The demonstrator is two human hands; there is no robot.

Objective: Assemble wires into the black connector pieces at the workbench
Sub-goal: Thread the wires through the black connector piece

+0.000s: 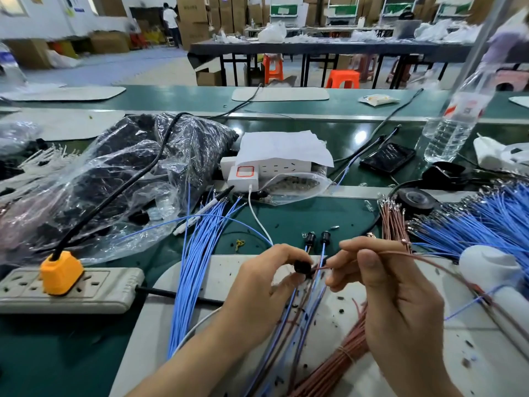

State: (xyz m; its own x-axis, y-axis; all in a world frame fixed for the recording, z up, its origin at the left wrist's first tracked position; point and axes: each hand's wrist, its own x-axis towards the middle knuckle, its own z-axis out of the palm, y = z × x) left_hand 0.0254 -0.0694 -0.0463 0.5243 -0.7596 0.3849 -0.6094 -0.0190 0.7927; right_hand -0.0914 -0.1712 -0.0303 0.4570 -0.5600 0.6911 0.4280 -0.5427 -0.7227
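So my green table is a mess as usual. The biggest thing on it is the crinkly clear bag of black parts off to my left, and over on the right edge there's a fat fan of blue wires. A second blue bundle runs down the middle-left and crosses onto the pale grey mat I work on. The grey power strip sits near left with an orange plug stuck in it, and a water bottle stands far right. My left hand is curled and pinches one black connector piece just above the mat. My right hand pinches a single brown wire between thumb and forefinger, with its tip right up against that connector. I honestly can't tell if it's seated inside. Just behind my fingers, two more black connectors lie on the table with blue wires already in them.
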